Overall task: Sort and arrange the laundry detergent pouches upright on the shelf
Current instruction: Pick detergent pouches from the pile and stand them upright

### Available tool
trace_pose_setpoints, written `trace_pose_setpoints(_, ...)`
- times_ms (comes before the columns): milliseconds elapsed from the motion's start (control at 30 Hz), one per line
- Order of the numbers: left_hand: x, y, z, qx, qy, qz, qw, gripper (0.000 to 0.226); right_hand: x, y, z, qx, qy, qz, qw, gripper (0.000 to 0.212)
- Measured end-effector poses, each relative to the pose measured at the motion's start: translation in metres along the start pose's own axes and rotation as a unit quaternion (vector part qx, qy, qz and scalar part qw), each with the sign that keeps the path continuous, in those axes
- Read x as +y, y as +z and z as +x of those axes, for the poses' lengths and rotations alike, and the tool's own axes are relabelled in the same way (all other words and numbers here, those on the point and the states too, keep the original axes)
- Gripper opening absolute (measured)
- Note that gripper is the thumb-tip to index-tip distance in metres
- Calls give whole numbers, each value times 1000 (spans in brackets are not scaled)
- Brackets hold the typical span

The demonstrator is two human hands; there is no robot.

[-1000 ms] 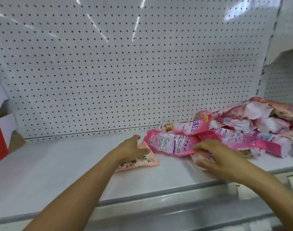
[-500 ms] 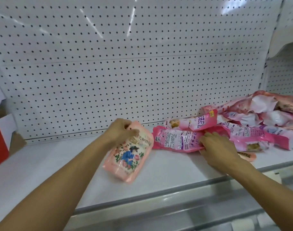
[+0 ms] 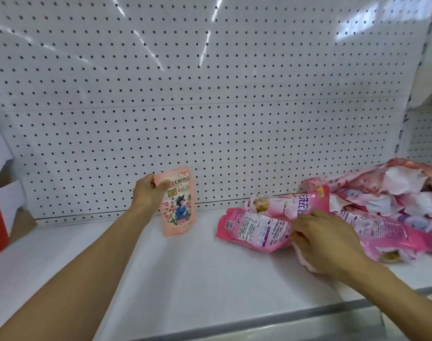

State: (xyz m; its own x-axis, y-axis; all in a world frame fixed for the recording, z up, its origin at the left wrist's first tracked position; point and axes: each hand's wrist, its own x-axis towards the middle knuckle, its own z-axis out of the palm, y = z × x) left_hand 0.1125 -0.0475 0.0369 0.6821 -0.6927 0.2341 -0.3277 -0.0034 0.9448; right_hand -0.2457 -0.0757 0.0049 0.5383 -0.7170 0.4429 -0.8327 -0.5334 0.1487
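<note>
Pouches of laundry detergent are the whole business here, and most of them lie in a jumbled pink heap point(image 3: 392, 205) at the right end of the white shelf point(image 3: 185, 279). The left hand point(image 3: 148, 193) pinches the top corner of a pale peach floral pouch point(image 3: 178, 205), thumb in front and fingers behind, and holds it upright with its base at or just on the shelf, close to the pegboard back panel point(image 3: 210, 107). Holding it by the top seam probably lets the soft bag hang straight so its flat bottom can settle and carry the weight; standing it well apart from the heap suggests a separate row for this kind.

The right hand point(image 3: 325, 239) rests palm down on the near edge of the heap, beside a bright pink pouch point(image 3: 254, 227) lying label-back up, with another pink pouch point(image 3: 288, 204) behind it. Its fingers curl over something pale pink beneath, seemingly a further pouch, but the hand covers it, so I cannot tell whether it truly grips.

Whether the floral pouch's base fully touches the shelf is hard to judge. The heap runs out of view at the right, so its count is unknown. A red and white carton point(image 3: 1, 205) is cut off at the left edge.
</note>
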Motion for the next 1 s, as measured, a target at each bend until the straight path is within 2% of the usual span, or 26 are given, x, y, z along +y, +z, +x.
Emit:
trace_pose_setpoints(100,3,0,8,-4,-1,23,1000,7,-8,-14,11,1,-23,47,999,9)
trace_pose_setpoints(300,-3,1,5,0,26,36,999,6,-19,-36,51,11,-47,159,986,6)
trace_pose_setpoints(367,-2,1,-3,7,53,86,995,21,-22,-40,67,34,-47,170,984,11)
trace_pose_setpoints(433,0,5,-16,99,155,198,963,41,-23,-45,84,55,-47,195,978,15)
trace_pose_setpoints(467,4,10,-27,151,226,214,938,43,-23,-47,93,61,-49,213,974,15)
trace_pose_setpoints(500,11,18,-40,161,280,196,926,44,-24,-48,101,65,-52,228,970,16)
trace_pose_setpoints(533,18,27,-53,111,306,161,932,46,-24,-50,108,68,-57,239,967,16)
trace_pose_setpoints(567,24,40,-65,21,300,125,945,54,-26,-52,115,69,-66,247,964,15)
trace_pose_setpoints(633,30,70,-80,-144,240,100,955,74,-29,-56,125,68,-84,257,960,13)
trace_pose_setpoints(667,30,83,-81,-186,218,88,954,71,-30,-57,129,67,-91,262,958,12)
trace_pose_setpoints(700,30,94,-80,-199,200,59,957,55,-29,-57,132,64,-100,275,954,11)
trace_pose_setpoints(767,31,105,-75,-160,176,-6,971,19,-21,-53,134,43,-121,365,922,10)
trace_pose_setpoints(833,30,106,-71,-124,178,-17,976,8,0,-46,129,15,-133,463,876,13)
trace_pose_setpoints(867,29,105,-69,-111,179,-19,977,7,16,-43,125,-6,-134,477,869,24)
trace_pose_setpoints(933,27,100,-65,-76,165,-35,983,7,54,-31,118,-81,-118,434,889,48)
trace_pose_setpoints(1000,24,93,-62,-20,130,-66,989,9,90,-15,110,-159,-97,329,926,52)
